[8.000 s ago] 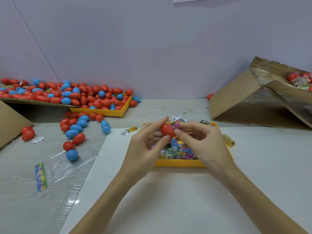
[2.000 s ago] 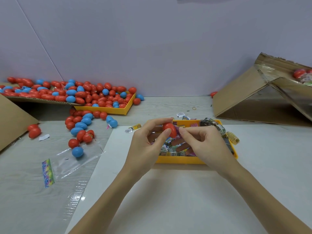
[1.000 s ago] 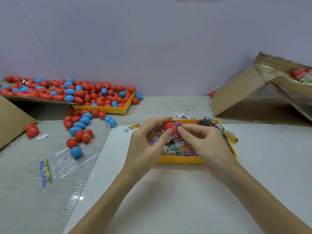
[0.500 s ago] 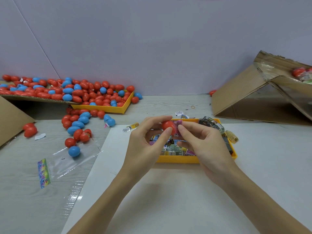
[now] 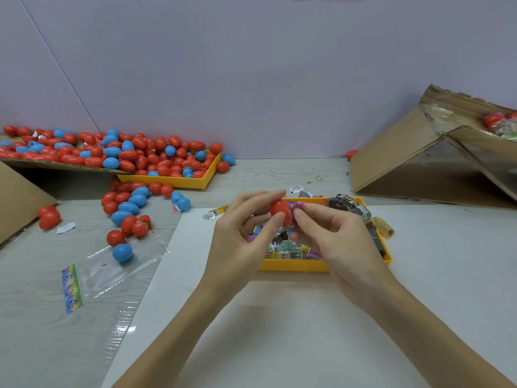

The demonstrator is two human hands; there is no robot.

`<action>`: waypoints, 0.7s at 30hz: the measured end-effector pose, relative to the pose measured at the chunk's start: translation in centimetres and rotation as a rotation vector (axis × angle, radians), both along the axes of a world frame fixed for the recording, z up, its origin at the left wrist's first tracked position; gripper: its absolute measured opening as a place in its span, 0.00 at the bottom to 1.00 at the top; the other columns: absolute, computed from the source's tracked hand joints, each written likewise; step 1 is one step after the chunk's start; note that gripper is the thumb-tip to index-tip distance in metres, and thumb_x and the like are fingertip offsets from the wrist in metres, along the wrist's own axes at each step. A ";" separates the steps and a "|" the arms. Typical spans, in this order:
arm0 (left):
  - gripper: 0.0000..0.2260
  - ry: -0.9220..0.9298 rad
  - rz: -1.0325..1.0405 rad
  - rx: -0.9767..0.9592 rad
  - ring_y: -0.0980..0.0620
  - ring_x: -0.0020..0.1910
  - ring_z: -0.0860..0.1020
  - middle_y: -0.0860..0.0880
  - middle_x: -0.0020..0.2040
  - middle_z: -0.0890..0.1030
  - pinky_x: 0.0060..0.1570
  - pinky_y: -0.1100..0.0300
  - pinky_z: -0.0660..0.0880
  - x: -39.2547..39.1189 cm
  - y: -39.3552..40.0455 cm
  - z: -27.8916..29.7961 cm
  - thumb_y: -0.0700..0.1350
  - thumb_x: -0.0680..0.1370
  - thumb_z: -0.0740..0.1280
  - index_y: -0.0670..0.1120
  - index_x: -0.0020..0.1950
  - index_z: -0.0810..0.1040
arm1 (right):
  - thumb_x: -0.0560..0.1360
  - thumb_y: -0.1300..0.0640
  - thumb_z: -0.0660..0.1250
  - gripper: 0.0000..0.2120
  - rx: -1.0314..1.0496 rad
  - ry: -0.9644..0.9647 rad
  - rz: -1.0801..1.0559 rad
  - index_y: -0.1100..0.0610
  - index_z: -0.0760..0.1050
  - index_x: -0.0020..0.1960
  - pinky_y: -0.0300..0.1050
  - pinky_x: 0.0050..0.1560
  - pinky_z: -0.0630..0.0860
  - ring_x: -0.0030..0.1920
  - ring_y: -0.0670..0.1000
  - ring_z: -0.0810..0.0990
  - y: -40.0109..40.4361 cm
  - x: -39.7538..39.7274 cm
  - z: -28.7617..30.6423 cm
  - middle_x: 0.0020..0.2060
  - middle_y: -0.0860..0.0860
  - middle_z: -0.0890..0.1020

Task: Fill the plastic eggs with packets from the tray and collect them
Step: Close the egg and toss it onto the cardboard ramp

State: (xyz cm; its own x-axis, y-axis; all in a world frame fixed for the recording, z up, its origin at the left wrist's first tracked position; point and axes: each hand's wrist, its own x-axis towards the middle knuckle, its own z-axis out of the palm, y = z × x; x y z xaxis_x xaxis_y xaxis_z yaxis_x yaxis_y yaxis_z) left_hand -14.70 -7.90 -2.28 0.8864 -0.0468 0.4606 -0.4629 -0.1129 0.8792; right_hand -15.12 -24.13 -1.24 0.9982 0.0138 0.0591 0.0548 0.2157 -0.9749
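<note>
— Two hands meet over the packet tray (image 5: 293, 265), just past the middle of the view toward twelve o'clock. The left hand (image 5: 240, 242) pinches a red egg (image 5: 278, 210) between thumb and forefinger; the right hand (image 5: 335, 242) pinches a pink packet (image 5: 295, 210) against the egg's three o'clock side.

— So which step is that?

— Stuffing, I'd say. The packet sits at the egg's mouth, not yet inside. Next it probably needs folding or pushing fully in, then the egg pressed closed, then carried off to be collected.

— Collected where?

— Likely the cardboard box (image 5: 436, 152) at two o'clock, where a few red shapes and wrappers show at the cut-off edge. That is a guess. Loose red and blue eggs (image 5: 126, 155) heap over a second yellow tray (image 5: 179, 182) at ten o'clock, presumably the supply.

— What can't you make out?

— Whether the egg is one half or a hinged whole: fingers cover its open side. The packet's print is blurred. The right hand hides part of the tray's contents, and the box runs out of frame.
</note>
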 end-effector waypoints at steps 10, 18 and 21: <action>0.19 -0.146 0.035 0.033 0.45 0.59 0.83 0.46 0.59 0.80 0.57 0.57 0.82 0.0 0.0 -0.1 0.41 0.75 0.76 0.45 0.67 0.82 | 0.79 0.56 0.70 0.11 -0.010 0.005 0.073 0.55 0.85 0.59 0.37 0.52 0.81 0.53 0.48 0.87 -0.2 0.0 0.2 0.51 0.51 0.88; 0.23 -0.419 0.167 0.387 0.53 0.48 0.80 0.46 0.48 0.78 0.51 0.54 0.81 0.4 1.0 0.0 0.38 0.73 0.78 0.41 0.67 0.80 | 0.75 0.58 0.72 0.14 0.285 0.283 0.287 0.64 0.85 0.57 0.36 0.51 0.81 0.48 0.46 0.83 -1.0 0.4 0.6 0.52 0.55 0.86; 0.22 -0.438 0.151 0.440 0.49 0.45 0.78 0.44 0.46 0.77 0.49 0.57 0.79 0.6 1.1 0.1 0.39 0.74 0.76 0.40 0.68 0.80 | 0.77 0.59 0.71 0.14 0.340 0.360 0.353 0.66 0.83 0.59 0.38 0.50 0.81 0.47 0.47 0.82 -1.3 0.6 0.9 0.51 0.56 0.84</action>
State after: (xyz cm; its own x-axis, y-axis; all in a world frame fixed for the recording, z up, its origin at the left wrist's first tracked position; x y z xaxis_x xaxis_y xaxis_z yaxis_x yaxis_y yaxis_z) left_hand -14.07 -6.83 -2.15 0.6317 -0.2034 0.7480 -0.7196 -0.5128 0.4682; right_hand -14.51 -25.39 -0.31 0.8947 0.3874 -0.2224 -0.3975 0.4633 -0.7921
